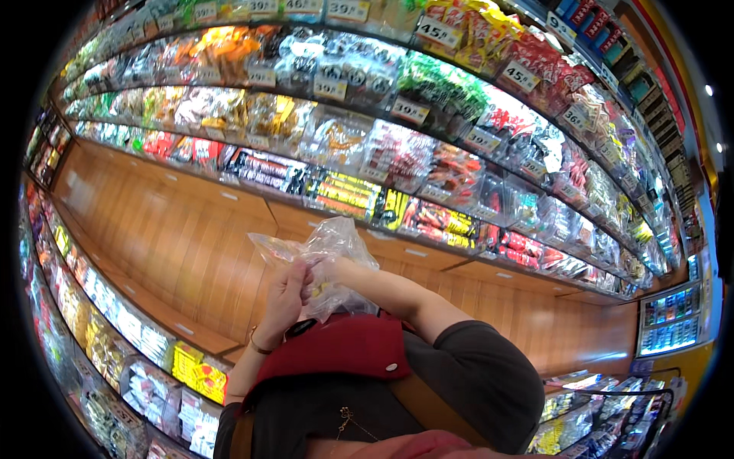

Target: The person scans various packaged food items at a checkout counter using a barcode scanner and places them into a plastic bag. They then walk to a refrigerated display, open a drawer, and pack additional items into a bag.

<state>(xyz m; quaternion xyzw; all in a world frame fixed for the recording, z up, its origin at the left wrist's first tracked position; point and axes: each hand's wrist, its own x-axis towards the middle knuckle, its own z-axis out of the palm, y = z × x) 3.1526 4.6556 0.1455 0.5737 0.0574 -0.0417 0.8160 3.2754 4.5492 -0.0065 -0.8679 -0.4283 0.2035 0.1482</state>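
In front of my chest is a clear plastic bag (341,244) with small, partly visible contents. My left hand (289,290), with a thin bracelet at the wrist, is closed on the bag's gathered plastic. My right hand (327,272) reaches to the same spot, its fingers hidden inside or behind the plastic, so its grip cannot be made out. A second, colourful piece of packaging (275,248) sticks out on the left, beside my left hand. A red apron bib (338,353) lies just below the bag.
Long shelves (395,226) of wrapped snacks in clear bins, with price tags, curve across the front. Another shelf row (166,338) stands at lower left. A wood-look floor (172,229) runs between them. A wire-framed rack (613,392) is at lower right, a lit cooler (668,321) behind it.
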